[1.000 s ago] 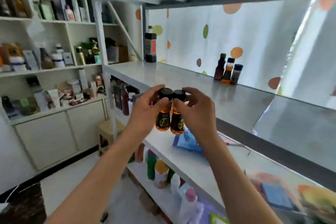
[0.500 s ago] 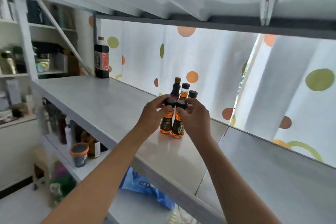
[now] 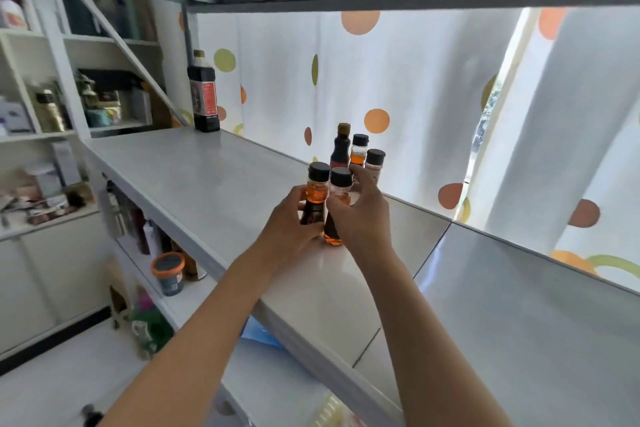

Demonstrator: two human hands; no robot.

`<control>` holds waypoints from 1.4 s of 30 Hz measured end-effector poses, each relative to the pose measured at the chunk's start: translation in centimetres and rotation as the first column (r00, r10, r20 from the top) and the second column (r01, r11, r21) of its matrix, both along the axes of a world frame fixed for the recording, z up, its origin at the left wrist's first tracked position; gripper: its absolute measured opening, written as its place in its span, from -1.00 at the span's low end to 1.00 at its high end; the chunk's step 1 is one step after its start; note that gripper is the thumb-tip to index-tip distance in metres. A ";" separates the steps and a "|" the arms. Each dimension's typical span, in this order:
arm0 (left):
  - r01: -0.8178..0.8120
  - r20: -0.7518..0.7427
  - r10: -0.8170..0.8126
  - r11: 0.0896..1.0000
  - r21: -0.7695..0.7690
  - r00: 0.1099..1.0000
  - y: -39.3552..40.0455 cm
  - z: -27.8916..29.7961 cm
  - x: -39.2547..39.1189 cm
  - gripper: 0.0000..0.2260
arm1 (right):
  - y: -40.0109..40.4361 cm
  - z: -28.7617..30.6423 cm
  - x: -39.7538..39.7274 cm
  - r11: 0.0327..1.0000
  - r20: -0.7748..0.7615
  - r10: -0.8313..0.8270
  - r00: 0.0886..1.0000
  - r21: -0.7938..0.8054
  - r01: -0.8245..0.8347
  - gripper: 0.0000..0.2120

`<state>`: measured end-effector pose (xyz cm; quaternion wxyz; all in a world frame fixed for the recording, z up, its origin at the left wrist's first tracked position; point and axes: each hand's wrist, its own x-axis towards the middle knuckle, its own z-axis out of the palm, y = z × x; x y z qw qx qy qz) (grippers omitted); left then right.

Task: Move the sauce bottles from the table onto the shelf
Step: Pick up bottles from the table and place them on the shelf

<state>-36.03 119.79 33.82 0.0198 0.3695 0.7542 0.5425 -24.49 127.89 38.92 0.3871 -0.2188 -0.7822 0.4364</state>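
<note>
Left hand [image 3: 289,222] fingers wrap one small sauce bottle [image 3: 314,196]; right hand [image 3: 360,215] fingers curl round its twin [image 3: 336,208]; likely light, smooth, tippy; grip the waists, bases meeting the shelf [image 3: 214,180] below.

Bottle labels [image 3: 313,215] behind hands [image 3: 294,218], unreadable.

two bottles [image 3: 327,204] before three bottles [image 3: 358,154]
</note>
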 end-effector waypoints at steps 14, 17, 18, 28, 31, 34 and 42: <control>-0.101 -0.037 0.099 0.993 -0.062 0.994 0.0 0.4 0.0 -0.59 | 1.7 -2.4 0.9 0.995 0.247 0.046 0.968 -0.102 -0.022 -0.62; -0.059 -0.049 0.055 0.995 -0.085 0.997 0.2 0.8 -0.3 -0.57 | 1.3 -2.9 1.1 0.999 0.246 -0.004 0.969 -0.041 0.014 -0.56; -0.041 -0.053 0.035 0.994 -0.106 0.998 0.2 1.1 -0.4 -0.56 | 1.3 -3.1 1.2 0.999 0.238 -0.019 0.971 -0.028 0.026 -0.57; 0.095 -0.076 -0.109 0.982 -0.162 0.991 0.8 2.1 -4.8 -0.61 | 1.7 -3.2 -2.6 0.962 0.285 -0.263 0.922 0.149 0.229 -0.67; 0.130 -0.057 -0.140 0.981 -0.146 0.989 1.7 2.2 -6.5 -0.63 | 2.3 -3.0 -4.3 0.931 0.348 -0.354 0.868 0.219 0.292 -0.67; 0.138 -0.075 -0.151 0.977 -0.162 0.986 2.7 2.5 -7.9 -0.65 | 2.8 -2.7 -6.2 0.916 0.377 -0.395 0.838 0.232 0.327 -0.69; 0.119 -0.123 -0.141 0.978 -0.173 0.982 4.8 2.7 -11.3 -0.71 | 4.1 -1.9 -11.1 0.890 0.379 -0.455 0.806 0.200 0.409 -0.72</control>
